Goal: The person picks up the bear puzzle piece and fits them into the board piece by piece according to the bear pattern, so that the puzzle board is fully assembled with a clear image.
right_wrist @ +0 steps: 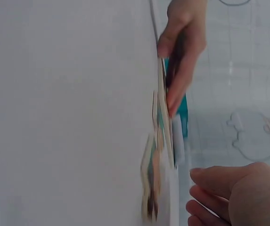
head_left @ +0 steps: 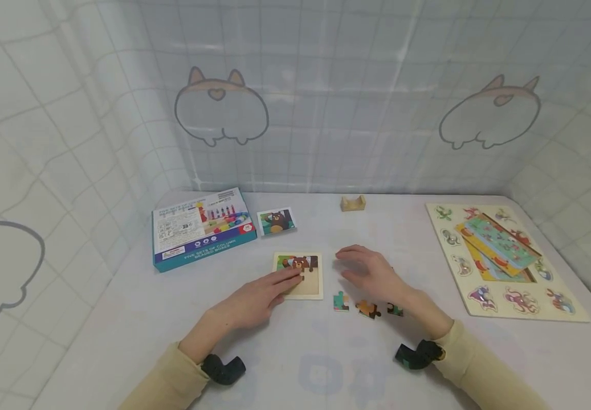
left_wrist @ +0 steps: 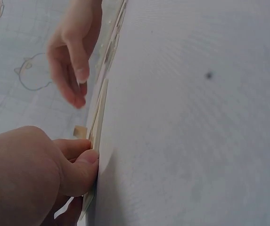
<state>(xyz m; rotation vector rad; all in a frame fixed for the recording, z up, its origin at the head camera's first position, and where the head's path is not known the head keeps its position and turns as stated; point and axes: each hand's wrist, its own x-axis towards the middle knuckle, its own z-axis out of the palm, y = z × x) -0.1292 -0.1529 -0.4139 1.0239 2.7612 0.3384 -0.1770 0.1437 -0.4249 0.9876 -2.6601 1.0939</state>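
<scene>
In the head view, a square wooden puzzle board (head_left: 312, 289) lies mid-table, with bear-picture pieces fitted along its upper part. My left hand (head_left: 254, 299) rests on its left side with fingers laid across it. The left wrist view shows the thumb (left_wrist: 86, 165) touching the board's edge. Just right of the board, my right hand (head_left: 372, 273) hovers above the table with loosely bent fingers and nothing between them. Near and partly below it lie loose jigsaw pieces: a teal one (head_left: 341, 302), an orange one (head_left: 368, 308) and a dark green one (head_left: 395, 310), partly hidden.
A bear picture card (head_left: 276, 221) lies behind the board, beside a blue box (head_left: 203, 228) at the left. A small wooden holder (head_left: 353, 203) stands at the back. To the right, a large animal puzzle board (head_left: 500, 302) carries colourful smaller boards (head_left: 502, 242).
</scene>
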